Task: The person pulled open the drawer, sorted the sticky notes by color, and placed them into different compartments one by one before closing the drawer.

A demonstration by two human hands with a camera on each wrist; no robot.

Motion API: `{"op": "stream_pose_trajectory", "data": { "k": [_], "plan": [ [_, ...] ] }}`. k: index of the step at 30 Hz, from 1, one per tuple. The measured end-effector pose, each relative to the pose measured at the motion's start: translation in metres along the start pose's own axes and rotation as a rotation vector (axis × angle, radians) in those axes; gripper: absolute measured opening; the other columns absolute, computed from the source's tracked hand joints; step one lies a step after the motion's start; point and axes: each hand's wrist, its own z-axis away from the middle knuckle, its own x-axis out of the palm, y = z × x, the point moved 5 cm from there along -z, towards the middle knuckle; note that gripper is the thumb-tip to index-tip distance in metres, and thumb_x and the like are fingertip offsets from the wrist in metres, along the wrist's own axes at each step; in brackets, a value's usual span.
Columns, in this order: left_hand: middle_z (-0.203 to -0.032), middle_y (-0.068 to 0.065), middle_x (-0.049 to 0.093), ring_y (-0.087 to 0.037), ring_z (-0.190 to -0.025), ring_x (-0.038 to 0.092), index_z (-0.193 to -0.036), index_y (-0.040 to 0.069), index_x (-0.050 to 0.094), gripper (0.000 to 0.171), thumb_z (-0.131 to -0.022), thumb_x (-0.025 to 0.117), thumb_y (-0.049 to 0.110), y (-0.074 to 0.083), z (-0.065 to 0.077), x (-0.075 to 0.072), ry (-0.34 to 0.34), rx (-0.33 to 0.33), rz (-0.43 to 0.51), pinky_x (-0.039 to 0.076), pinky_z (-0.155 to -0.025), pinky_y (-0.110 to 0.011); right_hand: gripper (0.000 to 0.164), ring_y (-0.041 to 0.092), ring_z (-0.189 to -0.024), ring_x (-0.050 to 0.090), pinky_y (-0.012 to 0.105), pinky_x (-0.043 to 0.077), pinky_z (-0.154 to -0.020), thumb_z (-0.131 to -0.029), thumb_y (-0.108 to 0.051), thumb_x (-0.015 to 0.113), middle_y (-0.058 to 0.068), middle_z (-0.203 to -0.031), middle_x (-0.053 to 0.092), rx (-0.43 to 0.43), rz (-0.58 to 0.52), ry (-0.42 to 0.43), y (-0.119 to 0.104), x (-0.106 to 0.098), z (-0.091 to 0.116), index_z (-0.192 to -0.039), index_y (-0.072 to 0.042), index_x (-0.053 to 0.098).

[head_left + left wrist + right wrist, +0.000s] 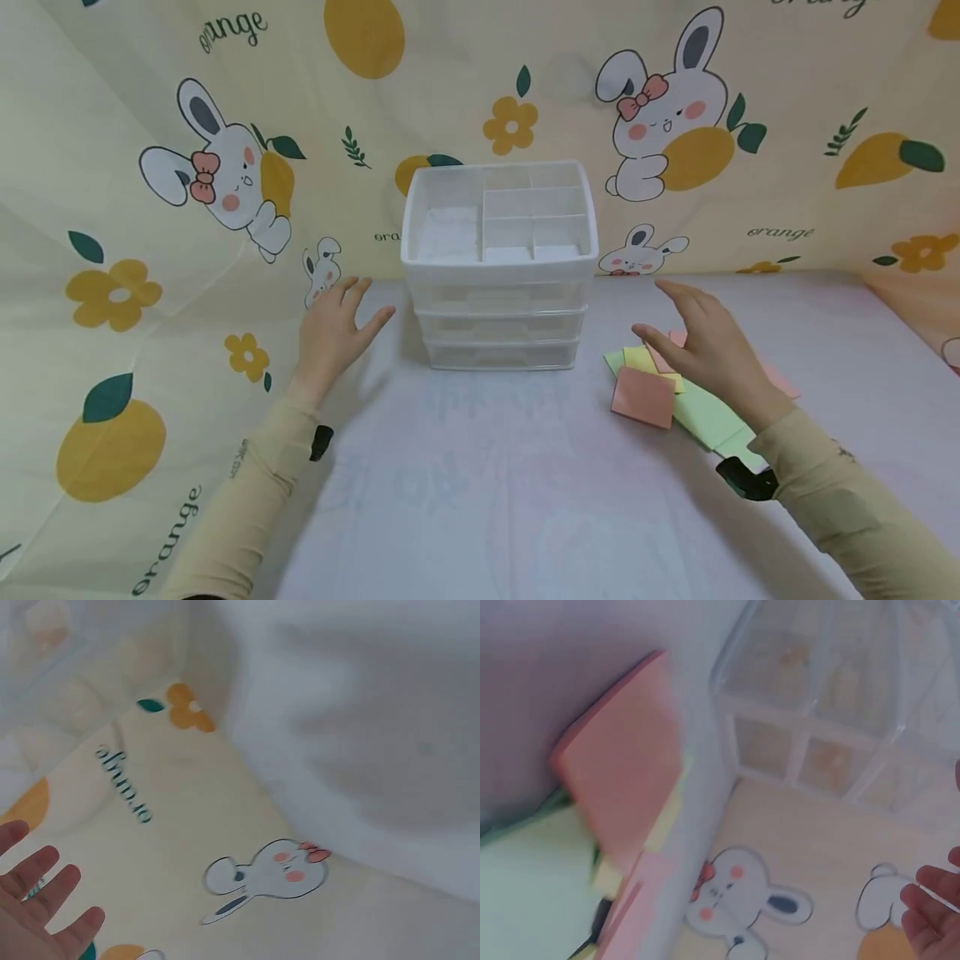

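A white plastic drawer organizer [501, 275] stands at the back of the table, with a divided open tray on top and three drawers below. My left hand [335, 329] hovers left of it, fingers spread, holding nothing; the left wrist view shows its fingers [52, 892] apart. On the other side, my right hand [708, 346] is raised over a pile of sticky note pads, its fingers loosely extended and nothing in them. A salmon pad [643, 397] lies at the front of the pile, partly over yellow pads [639, 359] and light green pads [708, 417].
A cloth printed with rabbits and oranges [450, 83] hangs behind and along the left side. The table [480, 500] has a pale cover. Pink pads [782, 380] stick out behind my right hand.
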Motion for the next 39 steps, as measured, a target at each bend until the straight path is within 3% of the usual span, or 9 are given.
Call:
{"op": "stream_pose_trajectory", "data": {
  "k": [8,15,23,27,33,36,39],
  "plan": [
    [-0.133,-0.017,0.051,-0.035,-0.12,0.05,-0.136,0.011,0.046,0.064,-0.089,0.053,0.053,0.012,-0.023,-0.019,-0.029,-0.091,0.113,0.045,-0.092,-0.051,0.056,0.03,-0.112,0.052,0.045,0.041,-0.087,-0.088,-0.024,0.065,0.016,-0.129,0.053,-0.018,-0.17,0.061,-0.029,0.009,-0.011,-0.136,-0.006,0.043],
    [-0.136,-0.012,0.047,-0.031,-0.123,0.047,-0.145,0.024,0.032,0.074,-0.086,0.045,0.067,0.028,-0.042,-0.021,-0.091,-0.186,0.267,0.042,-0.094,-0.054,0.046,0.027,-0.103,0.057,0.033,0.042,-0.082,-0.089,-0.016,0.063,0.014,-0.118,0.061,-0.06,-0.341,0.108,-0.054,0.025,-0.023,-0.131,-0.007,0.048],
    [-0.131,-0.012,0.049,-0.03,-0.108,0.055,-0.145,0.034,0.029,0.073,-0.083,0.053,0.064,0.046,-0.056,-0.017,-0.094,-0.18,0.468,0.046,-0.083,-0.046,0.042,0.005,-0.092,0.058,0.019,0.042,-0.076,-0.09,-0.025,0.061,0.007,-0.114,0.067,0.031,-0.562,0.013,-0.073,0.059,-0.035,-0.13,-0.013,0.05],
    [-0.136,-0.009,0.047,-0.027,-0.104,0.054,-0.145,0.042,0.022,0.078,-0.079,0.052,0.071,0.05,-0.062,-0.011,-0.148,-0.185,0.466,0.047,-0.082,-0.042,0.041,0.0,-0.093,0.059,0.021,0.044,-0.079,-0.09,-0.028,0.062,0.006,-0.114,0.067,0.106,-0.696,-0.071,-0.08,0.08,-0.039,-0.128,-0.015,0.052],
    [-0.148,-0.005,0.037,-0.025,-0.106,0.048,-0.144,0.043,0.02,0.083,-0.075,0.058,0.07,0.052,-0.066,-0.006,-0.196,-0.201,0.492,0.044,-0.09,-0.042,0.043,0.015,-0.113,0.059,0.034,0.044,-0.099,-0.089,-0.031,0.062,0.008,-0.12,0.064,0.261,-0.932,-0.217,-0.09,0.109,-0.042,-0.127,-0.013,0.053],
    [-0.14,-0.009,0.045,-0.023,-0.098,0.046,-0.145,0.041,0.02,0.087,-0.073,0.061,0.069,0.052,-0.066,-0.004,-0.195,-0.197,0.504,0.044,-0.083,-0.038,0.042,0.022,-0.115,0.057,0.042,0.039,-0.103,-0.09,-0.028,0.062,0.009,-0.122,0.063,0.32,-1.006,-0.256,-0.093,0.119,-0.043,-0.128,-0.013,0.053],
    [-0.134,-0.01,0.048,-0.022,-0.091,0.045,-0.146,0.037,0.021,0.09,-0.072,0.064,0.066,0.054,-0.065,-0.005,-0.179,-0.184,0.523,0.042,-0.076,-0.034,0.039,0.024,-0.107,0.058,0.046,0.038,-0.098,-0.092,-0.024,0.059,0.004,-0.121,0.064,0.357,-1.046,-0.252,-0.094,0.126,-0.045,-0.129,-0.014,0.053]
  ]
}}
